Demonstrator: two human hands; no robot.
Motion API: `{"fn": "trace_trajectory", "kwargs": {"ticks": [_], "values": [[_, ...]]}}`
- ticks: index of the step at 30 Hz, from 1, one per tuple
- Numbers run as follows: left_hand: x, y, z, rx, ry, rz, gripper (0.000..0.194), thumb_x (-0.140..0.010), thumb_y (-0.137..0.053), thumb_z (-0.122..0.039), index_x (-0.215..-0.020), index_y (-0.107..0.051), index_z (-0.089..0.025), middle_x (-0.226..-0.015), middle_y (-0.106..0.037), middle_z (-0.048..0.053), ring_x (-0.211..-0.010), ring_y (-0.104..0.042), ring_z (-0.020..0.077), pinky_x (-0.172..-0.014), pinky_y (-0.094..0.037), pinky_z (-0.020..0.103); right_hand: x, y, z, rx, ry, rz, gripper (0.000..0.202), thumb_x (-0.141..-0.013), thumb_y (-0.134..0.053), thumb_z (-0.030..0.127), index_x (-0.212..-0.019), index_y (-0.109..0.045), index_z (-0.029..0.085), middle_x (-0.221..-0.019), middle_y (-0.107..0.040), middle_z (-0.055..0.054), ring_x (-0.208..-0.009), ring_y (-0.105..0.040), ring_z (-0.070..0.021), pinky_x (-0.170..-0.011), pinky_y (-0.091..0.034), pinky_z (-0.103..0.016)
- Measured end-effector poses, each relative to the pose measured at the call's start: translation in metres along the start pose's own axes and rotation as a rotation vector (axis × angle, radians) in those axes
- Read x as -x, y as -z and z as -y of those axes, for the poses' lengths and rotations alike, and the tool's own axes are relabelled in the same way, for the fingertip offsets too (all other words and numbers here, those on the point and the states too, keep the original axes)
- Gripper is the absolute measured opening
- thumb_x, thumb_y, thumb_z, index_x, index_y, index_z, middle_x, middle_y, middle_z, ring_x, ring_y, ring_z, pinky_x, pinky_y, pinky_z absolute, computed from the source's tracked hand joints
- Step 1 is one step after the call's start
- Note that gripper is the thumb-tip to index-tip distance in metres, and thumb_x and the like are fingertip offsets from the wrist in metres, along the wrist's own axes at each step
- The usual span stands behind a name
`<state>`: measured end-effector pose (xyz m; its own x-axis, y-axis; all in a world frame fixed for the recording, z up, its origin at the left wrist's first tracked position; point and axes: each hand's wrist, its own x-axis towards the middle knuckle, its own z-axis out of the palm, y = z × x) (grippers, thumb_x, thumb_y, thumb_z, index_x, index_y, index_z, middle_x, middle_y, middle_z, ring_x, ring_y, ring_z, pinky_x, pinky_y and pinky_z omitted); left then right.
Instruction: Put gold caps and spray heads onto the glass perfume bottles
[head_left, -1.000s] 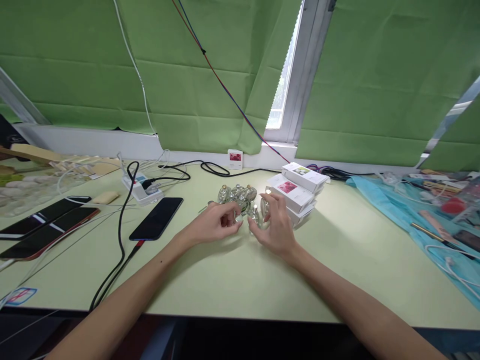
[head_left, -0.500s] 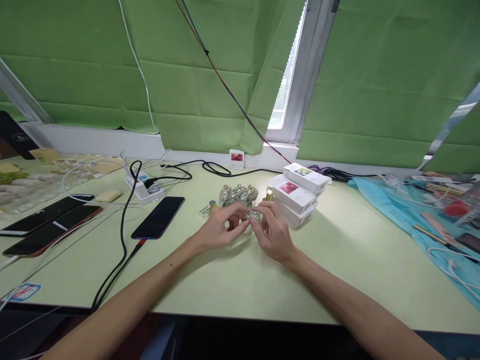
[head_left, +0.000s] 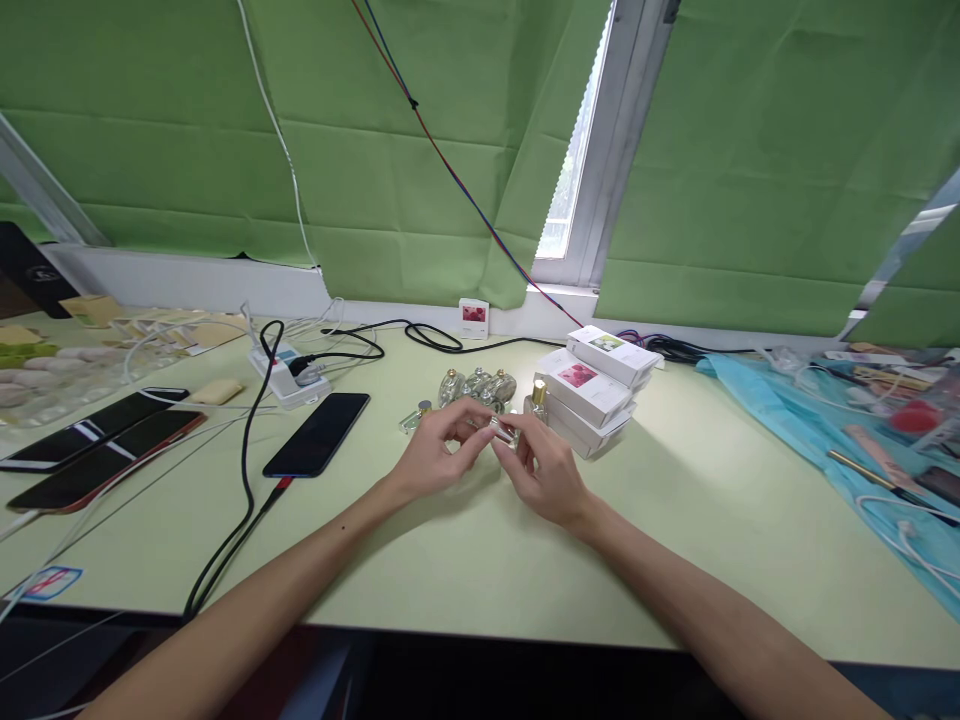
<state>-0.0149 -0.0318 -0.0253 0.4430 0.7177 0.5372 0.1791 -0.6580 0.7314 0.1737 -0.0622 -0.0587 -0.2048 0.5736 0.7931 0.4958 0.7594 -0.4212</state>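
White boxes (head_left: 583, 388) stacked | left hand (head_left: 435, 455) and right hand (head_left: 551, 475): fingertips of both pinching small shiny piece (head_left: 502, 431), partly hidden, near boxes' left side | gold-capped bottle (head_left: 538, 397) upright, just left of boxes | glass bottles (head_left: 478, 384) clustered farther left of boxes | black phone (head_left: 316, 436) well left of boxes
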Motion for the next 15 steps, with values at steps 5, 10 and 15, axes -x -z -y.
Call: {"fn": "trace_trajectory", "kwargs": {"ticks": [5,10,15], "values": [[-0.0018,-0.0017,-0.0004,0.127,0.107,0.025,0.025,-0.098,-0.063,-0.041,-0.102,-0.066,-0.016,-0.068,-0.063,-0.002,-0.045,-0.055,0.0081,-0.044,-0.042,0.021,0.0010,-0.0014,-0.0018,0.018,0.034,-0.027,0.020,-0.106,-0.050,0.030,-0.122,-0.058,0.020,-0.090,-0.066,-0.003,-0.054,-0.052,-0.0095,-0.054,-0.047,-0.024],[-0.0018,-0.0032,0.0036,0.057,0.107,0.060,0.033,-0.102,-0.056,-0.043,-0.086,-0.066,-0.015,-0.058,-0.058,-0.003,-0.046,-0.053,0.0084,-0.046,-0.040,0.021,-0.0001,0.0002,-0.0016,0.060,0.044,-0.061,0.018,-0.106,-0.052,0.029,-0.117,-0.062,0.020,-0.083,-0.065,-0.002,-0.053,-0.050,-0.0092,-0.054,-0.046,-0.024],[-0.0006,-0.0043,0.0051,-0.009,0.106,0.088,0.039,-0.105,-0.050,-0.044,-0.082,-0.065,-0.016,-0.052,-0.053,-0.004,-0.046,-0.049,0.0090,-0.049,-0.038,0.022,-0.0005,0.0004,-0.0013,0.069,0.047,-0.037,0.016,-0.105,-0.055,0.031,-0.114,-0.064,0.021,-0.086,-0.065,-0.002,-0.054,-0.051,-0.0089,-0.054,-0.048,-0.024]]}}
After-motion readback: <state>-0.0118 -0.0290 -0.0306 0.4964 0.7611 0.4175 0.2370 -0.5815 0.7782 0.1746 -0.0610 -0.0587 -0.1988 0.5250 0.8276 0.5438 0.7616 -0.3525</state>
